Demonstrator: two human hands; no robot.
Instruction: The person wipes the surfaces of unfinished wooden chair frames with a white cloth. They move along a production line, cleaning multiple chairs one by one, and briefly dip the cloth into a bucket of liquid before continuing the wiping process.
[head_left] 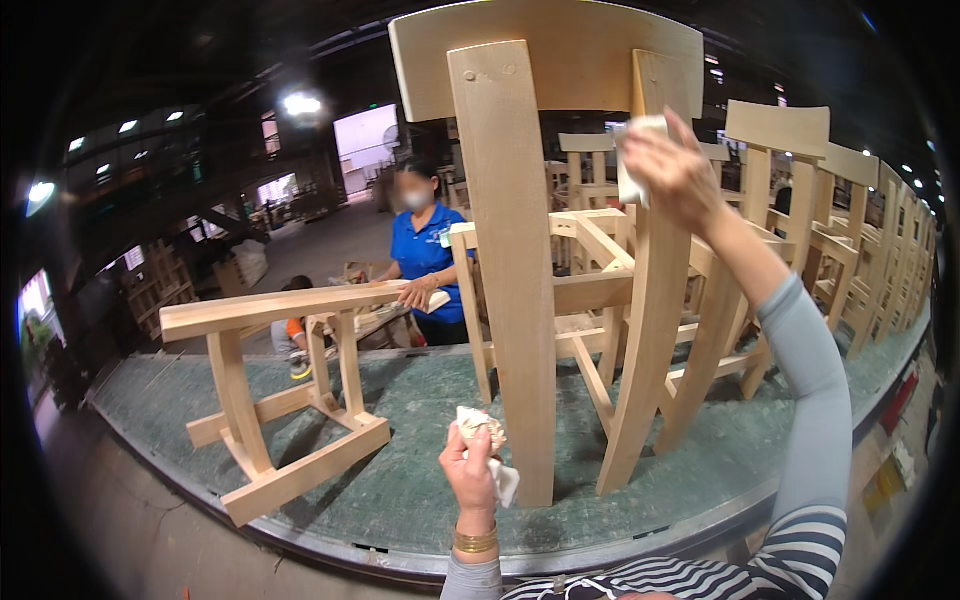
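Observation:
A bare wooden chair frame [522, 250] stands upright just ahead of me, its curved top rail [570, 50] joining two long back posts. My right hand [672, 165] is raised to the right post [655, 260] and presses a folded white cloth [632, 185] against its upper part. Lower down, left of the left post's foot, my left hand [472, 480] grips a crumpled white cloth [482, 428]. That hand appears apart from the wood. Whether the right-hand piece is cloth or paper is hard to tell.
The chair stands on a green worktop [420, 500] with a metal edge. At left lies another chair frame [260, 310] on its side; a co-worker in blue [430, 250] touches it from the far side. More chair frames [790, 160] line up at right. Another person [292, 335] is partly hidden behind.

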